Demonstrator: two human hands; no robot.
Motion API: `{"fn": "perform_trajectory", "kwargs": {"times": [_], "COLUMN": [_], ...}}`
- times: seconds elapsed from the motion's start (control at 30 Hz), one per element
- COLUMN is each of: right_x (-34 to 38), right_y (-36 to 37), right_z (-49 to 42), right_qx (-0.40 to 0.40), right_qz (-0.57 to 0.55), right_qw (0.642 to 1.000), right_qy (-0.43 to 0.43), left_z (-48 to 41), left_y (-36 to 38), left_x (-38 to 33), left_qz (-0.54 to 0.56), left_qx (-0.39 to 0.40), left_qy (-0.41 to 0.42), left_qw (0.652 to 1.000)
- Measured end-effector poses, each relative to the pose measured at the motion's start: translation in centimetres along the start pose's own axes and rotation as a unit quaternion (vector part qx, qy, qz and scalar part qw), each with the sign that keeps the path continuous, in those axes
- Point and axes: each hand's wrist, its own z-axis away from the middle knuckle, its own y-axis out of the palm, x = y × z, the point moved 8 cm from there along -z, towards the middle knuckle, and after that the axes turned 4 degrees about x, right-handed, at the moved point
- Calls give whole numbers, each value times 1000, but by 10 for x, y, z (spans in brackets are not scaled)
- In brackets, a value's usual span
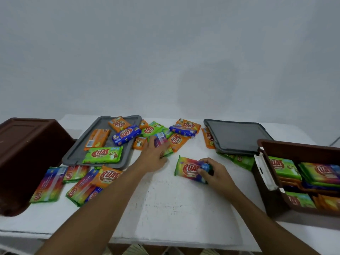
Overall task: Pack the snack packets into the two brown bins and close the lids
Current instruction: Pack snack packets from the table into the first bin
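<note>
A plain, pale grey-white wall (pixel 165 52) fills the upper half, with a faint shadow (pixel 207 85) on its right side. Below it stands a white tabletop (pixel 174 208), scuffed and speckled. The light is soft and dim.

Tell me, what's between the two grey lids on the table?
A jumble of snack packets, orange, green and blue, lies between the left grey lid and the right grey lid in the head view. The left hand reaches into it.
</note>
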Motion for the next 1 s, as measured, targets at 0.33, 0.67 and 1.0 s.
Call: {"fn": "perform_trajectory", "kwargs": {"times": [0.33, 0.67, 1.0], "right_x": [-10, -7, 62], "right_y": [-11, -9, -58], "right_z": [3, 0, -8], "right_qx": [-87, -45, 79], "right_qz": [-44, -32, 259], "right_qw": [995, 997, 962], "right_qy": [8, 63, 27], "left_z": [29, 38, 43], "left_y": [-21, -8, -11], "left_x": [6, 14, -9], "left_qz": [284, 639, 580], "left_qx": [-257, -94, -66], "left_qy": [-55, -120, -121], "left_qw": [922, 754, 803]}}
